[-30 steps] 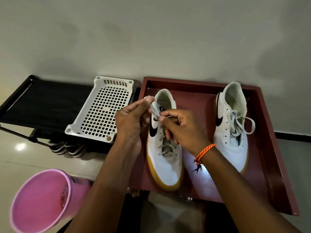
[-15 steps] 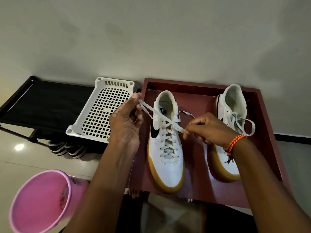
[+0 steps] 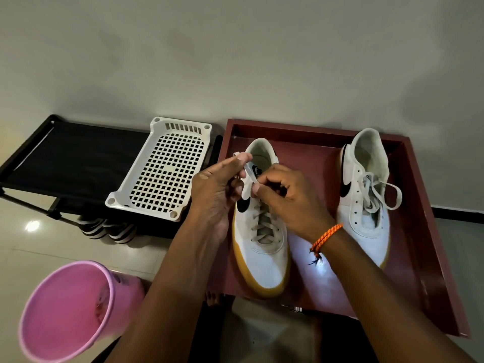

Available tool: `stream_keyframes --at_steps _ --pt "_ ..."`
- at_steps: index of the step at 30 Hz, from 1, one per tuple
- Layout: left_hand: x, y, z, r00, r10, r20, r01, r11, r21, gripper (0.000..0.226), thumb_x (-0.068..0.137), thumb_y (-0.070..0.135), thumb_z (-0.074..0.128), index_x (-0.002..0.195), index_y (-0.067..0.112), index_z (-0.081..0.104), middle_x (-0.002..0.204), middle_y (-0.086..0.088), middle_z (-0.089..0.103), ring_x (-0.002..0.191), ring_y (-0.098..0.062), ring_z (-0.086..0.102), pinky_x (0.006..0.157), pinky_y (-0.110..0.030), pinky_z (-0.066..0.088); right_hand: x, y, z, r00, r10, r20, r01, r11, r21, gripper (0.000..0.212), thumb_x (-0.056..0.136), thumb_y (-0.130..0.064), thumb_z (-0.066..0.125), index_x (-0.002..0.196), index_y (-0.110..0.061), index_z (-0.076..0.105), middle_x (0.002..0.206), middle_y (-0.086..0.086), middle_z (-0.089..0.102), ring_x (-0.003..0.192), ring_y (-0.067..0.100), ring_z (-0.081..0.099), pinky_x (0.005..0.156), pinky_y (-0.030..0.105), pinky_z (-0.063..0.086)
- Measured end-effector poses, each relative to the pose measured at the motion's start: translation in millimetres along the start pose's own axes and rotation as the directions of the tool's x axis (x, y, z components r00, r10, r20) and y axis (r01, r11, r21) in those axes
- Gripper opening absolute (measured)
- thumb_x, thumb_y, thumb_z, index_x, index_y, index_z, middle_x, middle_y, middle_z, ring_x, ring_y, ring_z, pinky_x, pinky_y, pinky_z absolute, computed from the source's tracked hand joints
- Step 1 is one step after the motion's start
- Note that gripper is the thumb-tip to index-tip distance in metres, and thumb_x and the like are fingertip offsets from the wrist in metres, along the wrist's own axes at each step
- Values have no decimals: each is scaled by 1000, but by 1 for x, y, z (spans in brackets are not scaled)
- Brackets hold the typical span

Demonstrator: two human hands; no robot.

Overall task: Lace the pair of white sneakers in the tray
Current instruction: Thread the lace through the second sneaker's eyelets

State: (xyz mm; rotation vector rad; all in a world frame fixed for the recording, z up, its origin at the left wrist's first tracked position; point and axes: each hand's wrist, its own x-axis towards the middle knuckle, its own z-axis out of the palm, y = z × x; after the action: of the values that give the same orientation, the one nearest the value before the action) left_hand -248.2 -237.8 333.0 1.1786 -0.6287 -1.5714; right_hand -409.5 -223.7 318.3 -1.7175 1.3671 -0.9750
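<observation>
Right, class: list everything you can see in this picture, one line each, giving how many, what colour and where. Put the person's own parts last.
tray: 1, dark red, on the right, holding both sneakers
left sneaker: 1, white with yellow sole, left part of tray, laced
right sneaker: 1, white, right part of tray, lace loose
lace: 1, white, pinched between both hands above the left sneaker
basket: 1, white, left of tray, on the rack
rack: 1, black, far left
bucket: 1, pink, bottom left
wristband: 1, orange, right wrist
left hand: pinches lace
right hand: pinches lace
</observation>
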Motion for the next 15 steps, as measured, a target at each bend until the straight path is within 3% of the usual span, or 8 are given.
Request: stream_keyframes --at_steps 3,4,6,9,13,15 --pt "0 2 -4 998 13 -54 -14 1000 -20 31 85 24 82 110 5 82 73 3 63 58 -8 46 53 -16 40 0 0 -31 989 102 106 -115 985 129 25 88 -4 67 64 -7 75 66 2 67 61 12 63 63 25 48" --pt "1 2 -5 998 12 -69 -12 1000 -11 32 86 24 82 111 5 82 73 3 64 58 -8 47 54 -17 39 -1 0 -39 987 132 89 -142 983 112 30 87 -3 63 58 -6 72 59 3 64 54 9 59 59 24 45" --pt "2 0 -7 998 2 -65 -1 1000 23 32 89 25 81 113 4 81 75 3 65 59 -8 47 57 -19 37 -3 5 -46 990 135 -41 -138 986 -90 33 83 -18 56 54 -14 71 57 1 61 52 11 56 57 33 43" --pt "1 -2 -4 1000 -14 -6 15 991 135 24 91 23 81 108 7 83 78 -1 67 57 -9 48 56 -21 37 -1 10 -36 960 36 -278 -119 951 -284 31 91 -31 53 74 -22 78 74 -5 60 71 16 59 67 43 49" --pt "-5 -9 7 988 66 139 -116 916 383 11 94 12 79 97 3 84 71 -8 74 50 -7 58 52 -17 42 4 1 -12 960 -43 -275 1 989 -150 29 103 -42 58 112 -23 77 104 -10 70 102 13 65 88 38 54" --pt "-6 -14 9 974 92 205 -178 871 459 13 98 10 74 93 8 86 69 -10 76 54 -11 63 59 -23 50 5 -1 -1 957 -44 -288 28 998 -61 27 103 -39 63 114 -21 78 108 -11 74 107 13 68 91 41 56"
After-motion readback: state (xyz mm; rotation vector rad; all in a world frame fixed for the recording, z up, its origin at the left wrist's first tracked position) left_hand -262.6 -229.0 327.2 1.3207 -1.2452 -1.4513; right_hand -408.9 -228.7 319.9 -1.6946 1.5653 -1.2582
